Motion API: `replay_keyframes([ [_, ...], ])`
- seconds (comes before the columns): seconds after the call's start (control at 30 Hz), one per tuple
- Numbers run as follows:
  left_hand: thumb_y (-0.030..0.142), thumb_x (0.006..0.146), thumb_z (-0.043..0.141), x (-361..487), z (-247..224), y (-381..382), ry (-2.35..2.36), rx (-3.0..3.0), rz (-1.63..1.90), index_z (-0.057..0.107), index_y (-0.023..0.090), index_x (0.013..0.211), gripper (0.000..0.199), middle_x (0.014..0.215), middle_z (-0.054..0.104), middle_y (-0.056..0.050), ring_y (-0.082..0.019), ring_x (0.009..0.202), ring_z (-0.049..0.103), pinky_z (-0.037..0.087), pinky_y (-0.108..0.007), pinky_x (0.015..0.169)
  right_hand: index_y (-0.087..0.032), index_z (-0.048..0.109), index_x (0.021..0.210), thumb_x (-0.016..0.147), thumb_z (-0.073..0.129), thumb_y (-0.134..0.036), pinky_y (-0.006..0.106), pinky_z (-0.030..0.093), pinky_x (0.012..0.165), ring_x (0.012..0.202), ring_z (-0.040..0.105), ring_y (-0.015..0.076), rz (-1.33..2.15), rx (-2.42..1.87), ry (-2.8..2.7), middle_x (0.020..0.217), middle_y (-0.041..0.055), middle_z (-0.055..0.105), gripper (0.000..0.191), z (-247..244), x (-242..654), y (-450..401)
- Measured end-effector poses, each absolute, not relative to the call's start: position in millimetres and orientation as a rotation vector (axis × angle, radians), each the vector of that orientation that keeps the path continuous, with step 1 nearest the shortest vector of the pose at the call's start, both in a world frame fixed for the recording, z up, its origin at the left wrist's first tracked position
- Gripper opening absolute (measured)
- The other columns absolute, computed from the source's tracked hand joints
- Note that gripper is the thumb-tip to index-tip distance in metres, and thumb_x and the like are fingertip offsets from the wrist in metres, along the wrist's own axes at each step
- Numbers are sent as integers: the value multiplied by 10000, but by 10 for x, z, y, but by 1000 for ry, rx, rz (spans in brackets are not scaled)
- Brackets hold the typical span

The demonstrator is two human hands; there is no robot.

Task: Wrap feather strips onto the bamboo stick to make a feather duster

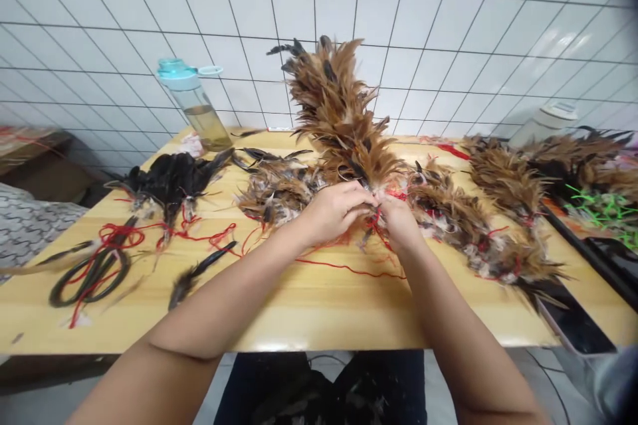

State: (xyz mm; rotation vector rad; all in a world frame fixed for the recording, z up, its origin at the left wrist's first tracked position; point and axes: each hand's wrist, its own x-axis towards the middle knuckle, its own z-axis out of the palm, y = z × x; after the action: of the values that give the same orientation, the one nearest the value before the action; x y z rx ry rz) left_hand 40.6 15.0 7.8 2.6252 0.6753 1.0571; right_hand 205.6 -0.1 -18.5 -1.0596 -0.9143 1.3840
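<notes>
A long bundle of brown feathers (343,106) slants up and back from the table's middle, its lower end between my two hands. My left hand (339,211) is closed at the bundle's base, with thumb and fingers pinched together. Close beside it, my right hand (397,216) also has its fingers closed on the base. Red string (377,229) hangs below the fingertips, and a line of it runs along the table under my hands. Loose brown feathers (282,189) lie left of the bundle, and more tied feather bunches (458,212) spread to the right.
Black scissors (92,272) tangled with red string lie at the left, near black feathers (172,179). A water bottle (199,103) stands at the back left. A phone (573,319) rests by the right front edge. Behind the wooden table (319,325) is a tiled wall.
</notes>
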Motion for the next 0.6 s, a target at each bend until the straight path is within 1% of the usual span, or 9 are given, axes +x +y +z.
replay_keyframes([
  [0.07,147,897,499,392,59,182,700,2666,1023,673,175,999,203,930,676,-70,-158,871,627,497,-283,783,-190,552,590,556,763,-516,245,413,570,552,474,105,1421,-1062,-935,565,-25,550,390,-208,2014,-15],
  [0.13,149,896,502,398,42,188,719,2681,996,668,173,986,191,930,685,-69,-163,874,632,496,-289,790,-190,558,607,558,755,-510,240,390,557,552,457,103,1424,-1081,-959,569,-26,545,379,-231,2021,-37],
  [0.23,172,901,504,436,17,167,769,2671,989,660,164,963,168,912,690,-72,-169,866,633,493,-294,794,-199,498,565,584,721,-545,232,290,475,475,362,85,1390,-1142,-976,482,-49,437,412,-258,2067,-73],
  [0.33,156,886,517,480,4,139,811,2646,1038,658,159,947,154,890,682,-68,-164,849,626,489,-280,773,-210,434,523,603,685,-596,238,209,447,435,285,73,1331,-1189,-974,437,-63,362,468,-266,2104,-103],
  [0.5,149,875,529,529,0,104,857,2618,1096,657,169,938,144,875,659,-55,-150,834,610,480,-265,767,-207,440,530,601,681,-630,245,187,457,446,250,71,1244,-1230,-988,445,-67,341,491,-275,2124,-131],
  [0.6,153,883,511,538,-23,96,882,2650,1098,655,156,946,157,874,648,-65,-157,822,597,476,-271,759,-202,441,518,627,652,-666,243,222,470,456,296,78,1236,-1253,-1020,461,-49,378,521,-302,2127,-134],
])
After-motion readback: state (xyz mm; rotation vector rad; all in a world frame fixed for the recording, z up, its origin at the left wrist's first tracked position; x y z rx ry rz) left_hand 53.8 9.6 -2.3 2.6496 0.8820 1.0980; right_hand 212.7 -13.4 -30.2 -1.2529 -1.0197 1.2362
